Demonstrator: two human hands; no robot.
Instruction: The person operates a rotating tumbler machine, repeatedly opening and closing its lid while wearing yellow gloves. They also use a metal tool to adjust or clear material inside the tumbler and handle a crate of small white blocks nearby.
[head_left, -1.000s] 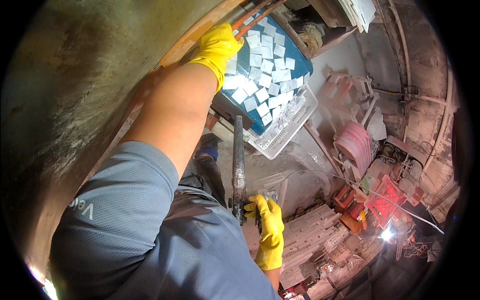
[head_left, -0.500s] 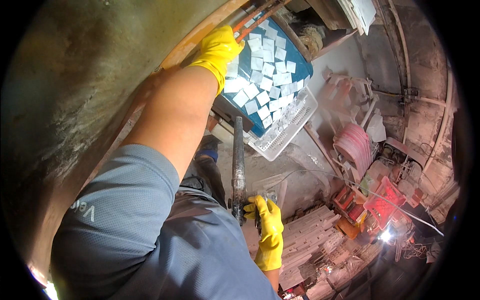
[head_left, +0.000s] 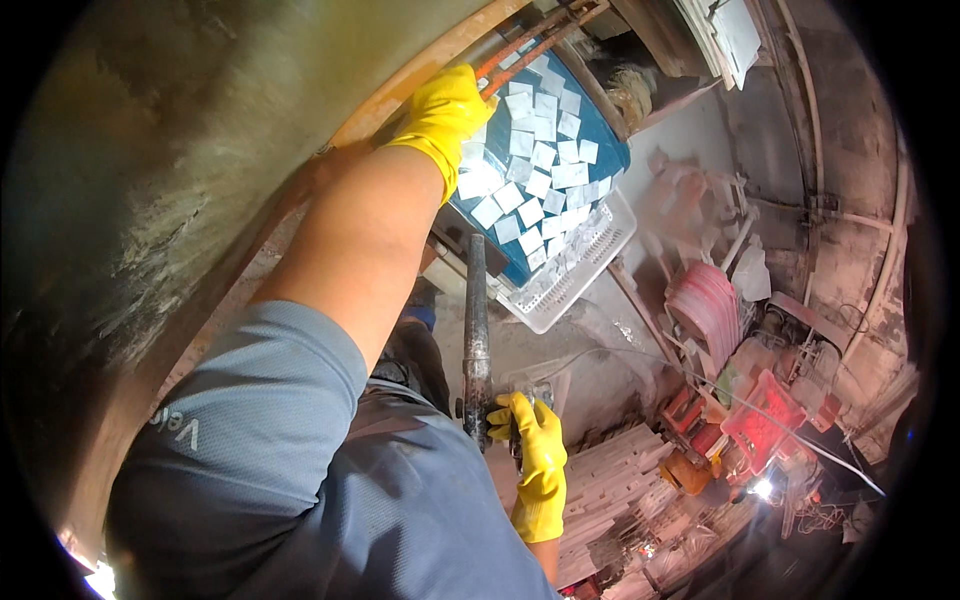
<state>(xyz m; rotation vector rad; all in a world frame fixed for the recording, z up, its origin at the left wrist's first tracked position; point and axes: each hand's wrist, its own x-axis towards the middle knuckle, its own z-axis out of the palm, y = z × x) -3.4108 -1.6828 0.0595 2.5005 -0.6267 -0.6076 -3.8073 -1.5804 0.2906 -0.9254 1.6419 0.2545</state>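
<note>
My left hand (head_left: pixel 447 105), in a yellow rubber glove, is closed around the near end of orange-red, rusty metal bars (head_left: pixel 525 52). The bars extend up and to the right over a blue surface (head_left: pixel 515 268) covered with several small whitish square tiles (head_left: pixel 545 128). Low in the middle, my right hand (head_left: pixel 532 440), also gloved in yellow, has its fingers curled around the dark handle of a long, pipe-shaped metal tool (head_left: pixel 477 340). The tool's tapered end points away from me toward the edge of the blue surface. Most of the handle is hidden by the glove.
A white perforated plastic tray (head_left: pixel 575 295) sits at the blue surface's edge. To the right are pink curved pieces (head_left: pixel 703 312), a red crate (head_left: pixel 765 420) and a hose (head_left: pixel 815 447). Stacked pale strips (head_left: pixel 610 490) lie lower right; a large stained panel (head_left: pixel 180 180) flanks my left arm.
The view has shifted slightly, so the tiles and tray appear a little lower. Both hands keep their holds; the right hand and the tool barely move in the picture.
</note>
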